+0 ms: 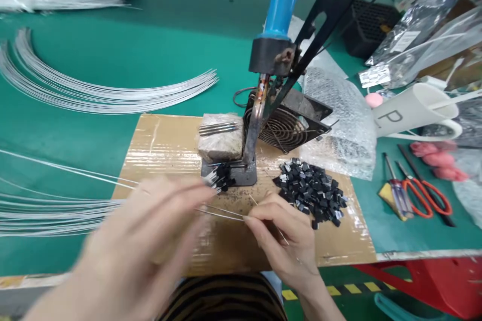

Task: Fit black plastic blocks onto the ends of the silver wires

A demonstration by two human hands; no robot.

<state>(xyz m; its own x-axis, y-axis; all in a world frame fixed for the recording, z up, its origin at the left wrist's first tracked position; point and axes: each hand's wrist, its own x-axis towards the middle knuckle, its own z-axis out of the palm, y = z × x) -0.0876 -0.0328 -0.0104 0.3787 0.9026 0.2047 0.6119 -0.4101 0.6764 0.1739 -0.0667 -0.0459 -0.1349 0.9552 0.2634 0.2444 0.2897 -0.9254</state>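
My right hand (284,235) pinches the ends of two thin white wires (222,214) between thumb and fingers. A fine silvery strand (283,236) also passes through that hand. My left hand (150,241) is smeared by motion above the same wires, and its grip does not show. Just beyond its fingertips, black connectors with white wires (224,176) lie by the metal base (246,175) of a soldering iron stand. The blue-handled soldering iron (278,12) is clamped upright, its tip end pointing down. Beside my right hand is a heap of small black connectors (312,190).
Cardboard (169,135) covers part of the green table. A wrapped block (220,145) bears metal rods. Behind the iron stands a fan (286,128). White wire bundles (113,95) lie left. A white mug (414,110), orange-handled scissors (422,195) and a screwdriver (399,195) are right.
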